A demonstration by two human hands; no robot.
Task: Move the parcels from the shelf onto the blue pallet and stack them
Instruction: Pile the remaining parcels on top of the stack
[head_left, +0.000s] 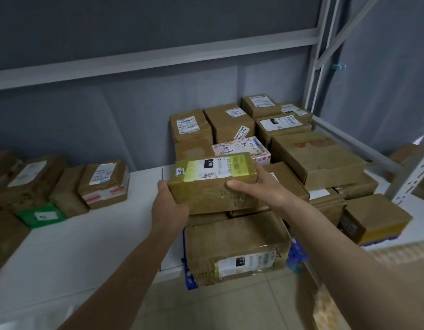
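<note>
Nearest the lens I record two bare forearms reaching forward. Left hand (169, 204) grips the near-left corner of a taped parcel (212, 183), fingers going underneath where I cannot see them. Right hand (256, 186) grips its right end, thumb lying across the front face, fingers hidden behind the far side. I see that parcel held level in the air, above the stack and clear of the white shelf (87, 239). It is a flat rectangular carton wrapped in glossy clear tape, with yellow-green tape across the top and a white label marked 220.

Below it I note the blue pallet (298, 256), a plastic grid showing only at its edges. It carries a stack of brown cardboard cartons: a large tape-wrapped carton (237, 248) in front with a label on its near face, a long plain carton (318, 156) to the right, a patterned white box (242, 148) further back, and a carton with a yellow band (377, 221) at the right edge.

On the shelf at left I observe a labelled brown carton (105, 183) with red-and-white tape, a green pouch (42, 216), and more creased cartons beyond, blurred.
</note>
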